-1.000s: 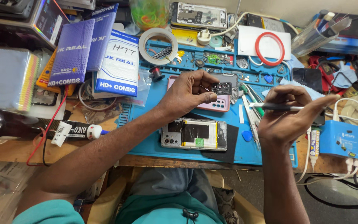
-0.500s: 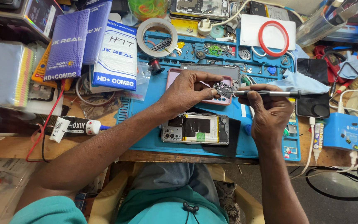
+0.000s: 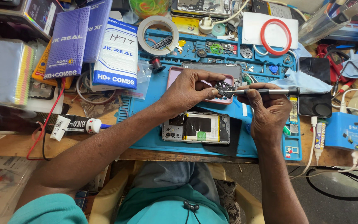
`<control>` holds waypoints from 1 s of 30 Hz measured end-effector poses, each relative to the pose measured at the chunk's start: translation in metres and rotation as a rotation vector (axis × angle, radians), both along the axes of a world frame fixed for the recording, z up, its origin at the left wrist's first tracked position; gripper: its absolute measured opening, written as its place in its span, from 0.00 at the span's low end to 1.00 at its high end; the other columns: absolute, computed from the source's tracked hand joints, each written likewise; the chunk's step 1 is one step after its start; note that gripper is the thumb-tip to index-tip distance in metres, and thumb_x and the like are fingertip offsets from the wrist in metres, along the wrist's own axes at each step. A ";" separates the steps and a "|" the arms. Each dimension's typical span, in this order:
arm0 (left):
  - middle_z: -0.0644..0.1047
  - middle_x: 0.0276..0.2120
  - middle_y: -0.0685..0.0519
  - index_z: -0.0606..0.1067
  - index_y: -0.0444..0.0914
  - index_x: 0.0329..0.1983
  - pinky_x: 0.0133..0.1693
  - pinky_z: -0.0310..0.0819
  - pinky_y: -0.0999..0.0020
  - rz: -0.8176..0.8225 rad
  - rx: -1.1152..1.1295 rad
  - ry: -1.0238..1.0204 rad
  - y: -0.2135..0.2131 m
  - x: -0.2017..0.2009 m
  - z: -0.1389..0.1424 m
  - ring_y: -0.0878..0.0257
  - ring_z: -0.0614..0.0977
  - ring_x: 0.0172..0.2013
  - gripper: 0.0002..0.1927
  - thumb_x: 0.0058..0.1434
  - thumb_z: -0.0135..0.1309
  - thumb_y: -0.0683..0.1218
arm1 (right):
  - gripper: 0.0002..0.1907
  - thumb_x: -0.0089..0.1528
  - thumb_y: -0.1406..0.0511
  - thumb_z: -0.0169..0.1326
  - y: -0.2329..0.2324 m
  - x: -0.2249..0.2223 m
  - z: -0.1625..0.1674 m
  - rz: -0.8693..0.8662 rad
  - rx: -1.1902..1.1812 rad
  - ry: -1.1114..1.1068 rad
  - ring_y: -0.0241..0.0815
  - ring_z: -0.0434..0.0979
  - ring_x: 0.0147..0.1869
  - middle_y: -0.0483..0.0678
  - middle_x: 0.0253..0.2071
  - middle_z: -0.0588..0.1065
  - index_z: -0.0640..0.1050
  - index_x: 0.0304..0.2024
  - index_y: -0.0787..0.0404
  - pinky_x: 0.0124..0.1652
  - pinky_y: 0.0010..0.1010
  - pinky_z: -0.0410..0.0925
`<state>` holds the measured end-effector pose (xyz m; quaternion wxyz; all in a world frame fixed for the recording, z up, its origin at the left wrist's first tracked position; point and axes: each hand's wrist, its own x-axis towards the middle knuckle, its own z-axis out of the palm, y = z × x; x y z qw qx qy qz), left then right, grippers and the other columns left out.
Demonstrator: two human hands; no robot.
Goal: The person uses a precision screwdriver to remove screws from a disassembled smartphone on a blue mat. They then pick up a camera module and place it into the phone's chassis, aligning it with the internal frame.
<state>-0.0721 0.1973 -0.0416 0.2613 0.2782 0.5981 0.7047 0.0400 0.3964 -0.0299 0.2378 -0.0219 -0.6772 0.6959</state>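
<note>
Desk (image 3: pixel 5 145): wooden, crowded, carrying everything listed.

Blue work mat (image 3: pixel 146 124): the landmark, laid across the middle of the desk.

Opened phone (image 3: pixel 196 128): lies back-off on the near part of the mat, innards exposed. Judged risk: a part dropped from above would land in it.

Pink phone case (image 3: pixel 175 76): on the mat, just beyond the opened phone, directly under the hands.

Left hand (image 3: pixel 189 89): above the mat's centre, fingers closed in a pinch on the small black camera module (image 3: pixel 224 88).

Right hand (image 3: pixel 270 110): above the mat's right half, fingers wrapped around a slim screwdriver (image 3: pixel 266 91), tip touching the module.

Loose screws and small parts (image 3: pixel 216 49): on the mat's far trays.

Hazards, as judged: the tip could skid off and mark the lens; a light pinch could let the module twist free; a freed screw could vanish among the clutter.
</note>
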 end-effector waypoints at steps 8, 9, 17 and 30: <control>0.83 0.49 0.46 0.75 0.32 0.62 0.51 0.85 0.71 -0.049 0.034 0.034 0.001 0.000 0.001 0.65 0.87 0.44 0.22 0.64 0.55 0.34 | 0.09 0.69 0.68 0.61 0.003 0.001 -0.004 0.048 -0.012 -0.016 0.42 0.85 0.45 0.54 0.41 0.81 0.79 0.47 0.68 0.49 0.32 0.80; 0.83 0.49 0.46 0.75 0.32 0.62 0.51 0.85 0.71 -0.047 0.028 0.041 0.001 0.000 0.001 0.65 0.87 0.44 0.22 0.64 0.55 0.34 | 0.09 0.69 0.68 0.61 0.003 0.000 -0.006 0.056 -0.036 -0.011 0.42 0.85 0.45 0.54 0.41 0.81 0.79 0.47 0.68 0.48 0.32 0.80; 0.84 0.47 0.44 0.76 0.32 0.60 0.49 0.85 0.71 -0.037 -0.005 -0.010 0.001 -0.001 0.001 0.65 0.88 0.44 0.21 0.63 0.60 0.38 | 0.05 0.72 0.68 0.56 0.010 -0.001 -0.004 0.108 -0.203 0.000 0.44 0.85 0.45 0.55 0.41 0.81 0.77 0.46 0.66 0.47 0.35 0.80; 0.85 0.42 0.50 0.79 0.32 0.53 0.44 0.87 0.73 0.119 -0.085 0.345 -0.002 0.011 0.013 0.66 0.88 0.42 0.16 0.61 0.63 0.38 | 0.05 0.63 0.73 0.62 -0.003 0.003 0.023 -0.103 0.920 0.015 0.40 0.79 0.35 0.50 0.37 0.79 0.82 0.43 0.65 0.33 0.32 0.70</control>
